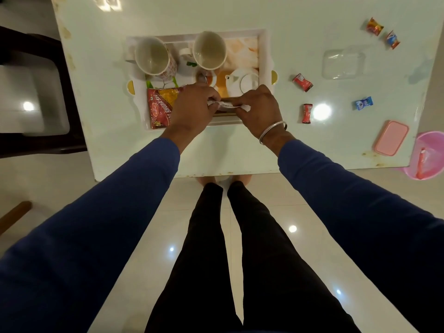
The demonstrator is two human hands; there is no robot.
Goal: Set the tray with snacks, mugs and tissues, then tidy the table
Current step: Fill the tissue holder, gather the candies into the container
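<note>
A glossy white worktop [240,152] stands on a pale tiled floor [149,212] that mirrors ceiling lights, with a dark chair [48,92] at its left side. The white tray [264,51] sits on the worktop and serves as landmark. Inside the tray, two mugs [153,56] stand along the far side, a small white teapot [242,80] sits at the right, and a red snack packet [161,106] lies in the near left corner.

Right of the tray, on the bare worktop, lie scattered wrapped sweets [302,82], a clear plastic box [343,63] and, further right toward the near edge, a pink lidded box [391,138]. A pink bin [427,155] stands past the worktop's right edge.

The person stands at the near edge, both blue sleeves [120,200] stretched forward. Both hands meet over the near side of the tray. The left hand [192,106] has its fingers curled, pinching one end of a white tissue [223,104]. The right hand [259,109], a metal bangle [274,131] on its wrist, pinches the other end, so the tissue spans between them just above the tray's near rim.
</note>
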